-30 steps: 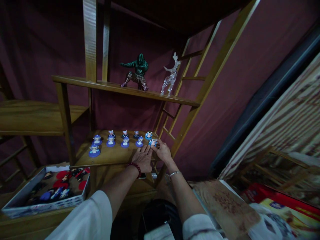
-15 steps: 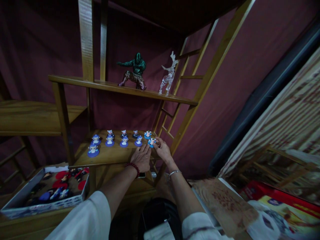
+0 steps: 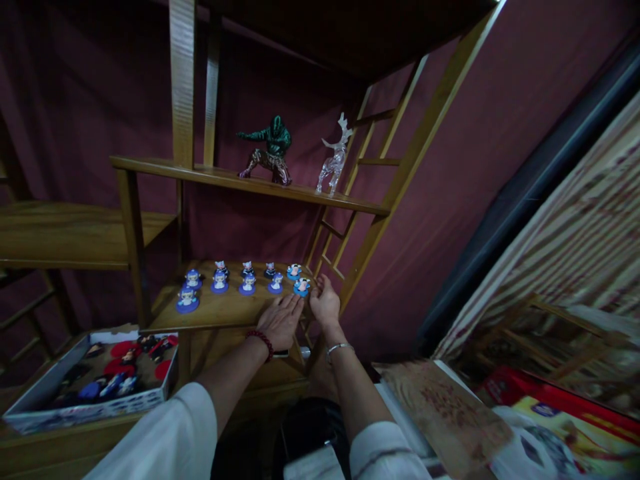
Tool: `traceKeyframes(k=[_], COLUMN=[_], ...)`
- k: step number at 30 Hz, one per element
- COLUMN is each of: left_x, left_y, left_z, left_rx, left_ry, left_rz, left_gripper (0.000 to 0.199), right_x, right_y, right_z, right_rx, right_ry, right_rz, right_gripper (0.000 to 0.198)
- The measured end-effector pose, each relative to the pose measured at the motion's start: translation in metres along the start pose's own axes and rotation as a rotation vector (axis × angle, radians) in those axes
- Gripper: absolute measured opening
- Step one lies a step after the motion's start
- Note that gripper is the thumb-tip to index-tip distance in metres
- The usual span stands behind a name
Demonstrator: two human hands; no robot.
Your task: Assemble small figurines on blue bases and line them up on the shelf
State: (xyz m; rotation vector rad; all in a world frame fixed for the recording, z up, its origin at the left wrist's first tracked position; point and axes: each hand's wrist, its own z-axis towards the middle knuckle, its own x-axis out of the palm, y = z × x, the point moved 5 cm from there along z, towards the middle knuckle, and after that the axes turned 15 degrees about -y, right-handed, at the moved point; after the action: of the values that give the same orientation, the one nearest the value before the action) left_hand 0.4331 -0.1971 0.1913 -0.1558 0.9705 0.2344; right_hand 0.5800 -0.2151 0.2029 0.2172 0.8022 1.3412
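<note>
Small figurines on round bases stand in rows on the lower wooden shelf point(image 3: 215, 313). Nearest to both hands is a pink and white figurine point(image 3: 301, 287) on a light blue base, at the shelf's right end. Just right of it is my right hand point(image 3: 326, 303), its fingers loosely bent and apart, with nothing seen in them. My left hand point(image 3: 281, 323) lies with outstretched fingers at the shelf's front edge, fingertips just below that figurine. Behind stands a similar light blue figurine point(image 3: 294, 271). Leftward are several purple-based figurines point(image 3: 247, 285), with dark-based ones point(image 3: 248, 269) behind them.
An open box point(image 3: 90, 417) at lower left holds more figurines and red discs. A green and purple crouching statue point(image 3: 273, 150) and a clear deer point(image 3: 333, 157) stand on the upper shelf point(image 3: 225, 180). At right rises a lattice side frame point(image 3: 370, 250); a brown board point(image 3: 440, 413) lies at lower right.
My right hand has let go of the front light blue figurine and moved slightly right of it. My left hand stays by the shelf edge. The view has shifted a little.
</note>
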Motion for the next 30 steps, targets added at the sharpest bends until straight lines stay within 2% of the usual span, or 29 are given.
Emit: traceKeyframes(k=[6, 16, 21, 26, 30], left_x=[-0.003, -0.013, -0.017, -0.023, -0.031], left_y=[-0.003, -0.017, -0.021, -0.023, -0.025], left_z=[-0.007, -0.032, -0.045, -0.060, -0.068], left_rx=[0.026, -0.020, -0.022, -0.025, -0.024], left_ry=[-0.006, -0.006, -0.048, -0.070, -0.043], left_rz=[-0.004, -0.014, -0.027, -0.030, -0.043], left_gripper=[0.067, 0.075, 0.075, 0.073, 0.071], right_x=[-0.010, -0.030, -0.037, -0.041, -0.042], right_y=[0.003, 0.008, 0.014, 0.024, 0.028], right_z=[-0.009, -0.039, -0.054, -0.073, -0.088], right_rx=[-0.002, -0.076, -0.200, -0.424, -0.474], right_ry=[-0.082, -0.055, -0.086, -0.031, -0.028], right_rz=[0.053, 0.114, 0.095, -0.006, -0.091], right_gripper=[0.045, 0.037, 0.035, 0.035, 0.036])
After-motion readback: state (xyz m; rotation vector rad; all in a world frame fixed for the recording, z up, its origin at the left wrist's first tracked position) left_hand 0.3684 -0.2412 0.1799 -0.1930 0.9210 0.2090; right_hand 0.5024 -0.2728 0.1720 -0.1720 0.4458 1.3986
